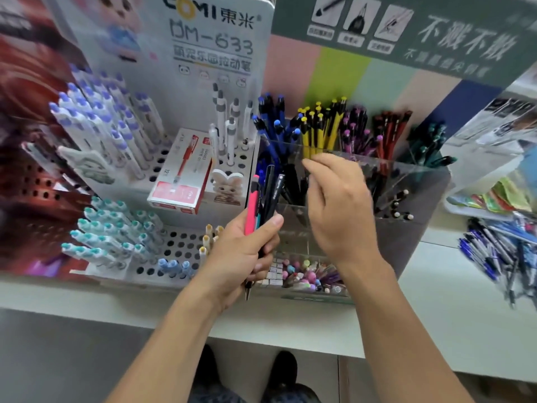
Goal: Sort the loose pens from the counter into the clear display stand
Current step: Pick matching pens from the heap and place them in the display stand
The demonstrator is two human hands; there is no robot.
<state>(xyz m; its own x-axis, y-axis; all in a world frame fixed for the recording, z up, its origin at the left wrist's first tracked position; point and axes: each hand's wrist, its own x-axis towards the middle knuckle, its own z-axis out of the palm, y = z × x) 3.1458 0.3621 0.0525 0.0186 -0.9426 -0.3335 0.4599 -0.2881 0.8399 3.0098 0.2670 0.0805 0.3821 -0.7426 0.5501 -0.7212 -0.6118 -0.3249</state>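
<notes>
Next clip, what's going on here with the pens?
A person is sorting pens at a shop counter. The left hand grips a small bundle of pens, one pink and the rest dark. The right hand is raised over the clear display stand, fingers loosely curled; blur hides whether it holds anything. More loose pens lie in a pile on the counter at right.

Both bare forearms rise from the bottom of the frame toward its centre. The left hand is closed in a fist, thumb pressed across the front. The right hand, higher and motion-blurred, has loosely curled fingers pointing upper left.
</notes>
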